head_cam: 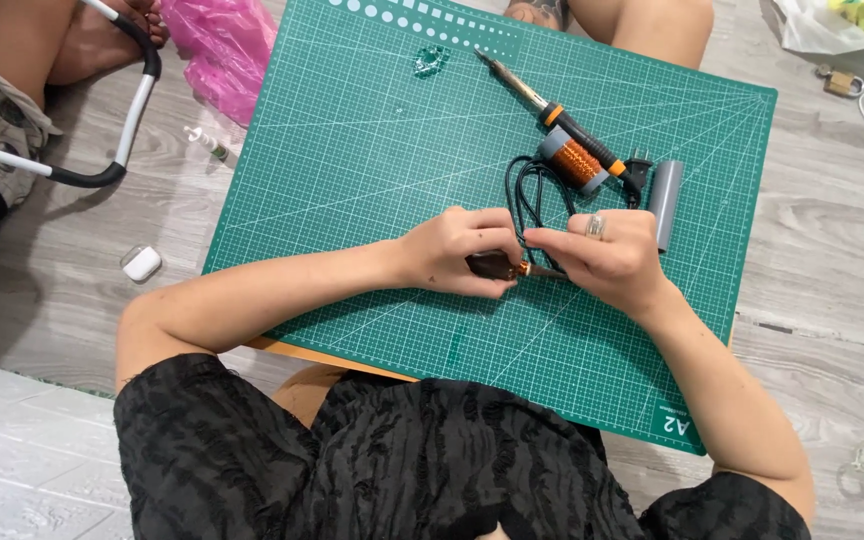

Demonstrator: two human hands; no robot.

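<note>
Head view looks down on a big green cutting mat point(372, 170) lying on a grey wood floor point(82, 270). Both hands meet near the middle of the mat. On the left, the left hand point(457, 255) is closed around a small dark tool point(497, 266) with a copper coil on it. The right hand point(607, 260) pinches the tool's thin metal tip, fingers together. Just past the hands lie a soldering iron point(562, 115), a black cord point(532, 190), a spool of copper wire point(574, 160) and a grey tube point(665, 200). A small white case point(141, 263) sits on the floor, far left
</note>
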